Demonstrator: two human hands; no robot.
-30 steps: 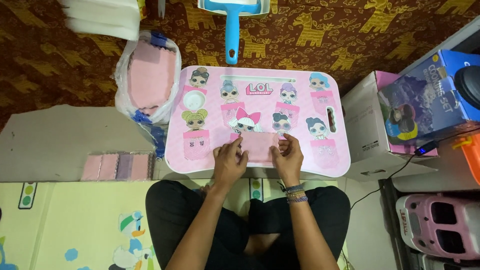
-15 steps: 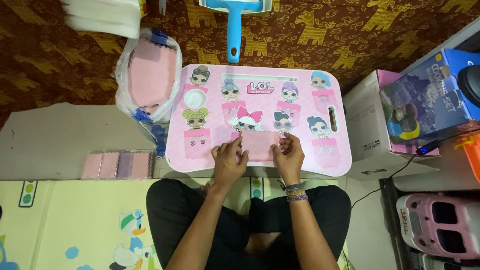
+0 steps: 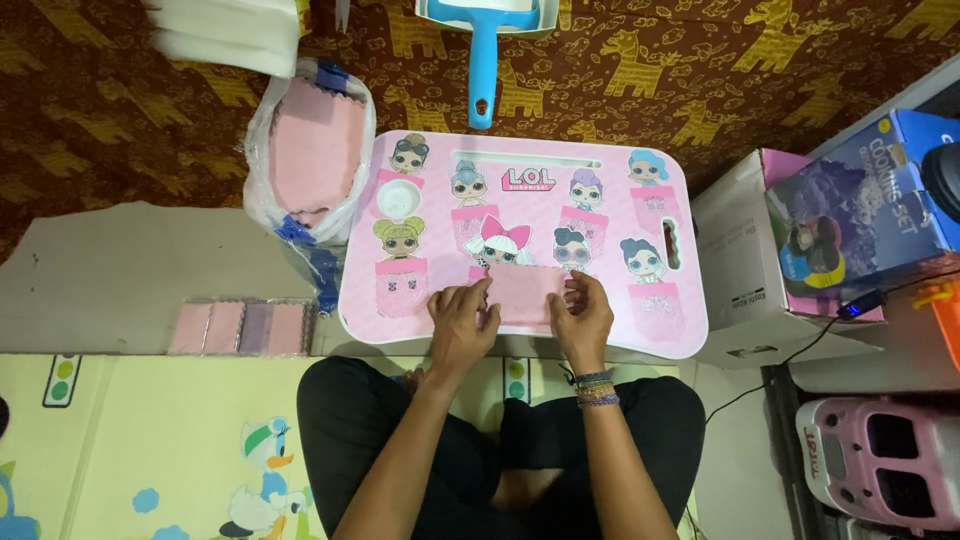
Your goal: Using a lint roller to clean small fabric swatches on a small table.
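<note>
Both hands rest on a small pink cloth (image 3: 522, 292) lying flat near the front edge of a pink table (image 3: 690, 330) printed with cartoon dolls. The left hand (image 3: 462, 318) presses its left edge, fingers (image 3: 478, 293) spread and flat; the right hand (image 3: 583, 318) presses the right edge, fingers (image 3: 574, 283) likewise laid down, nothing gripped. A clear plastic bag (image 3: 262, 130) of more pink cloths sits just beside the table's left end (a blue dustpan (image 3: 484, 40) lies beyond). Folded packets (image 3: 240, 328) lie on the floor at left.
</note>
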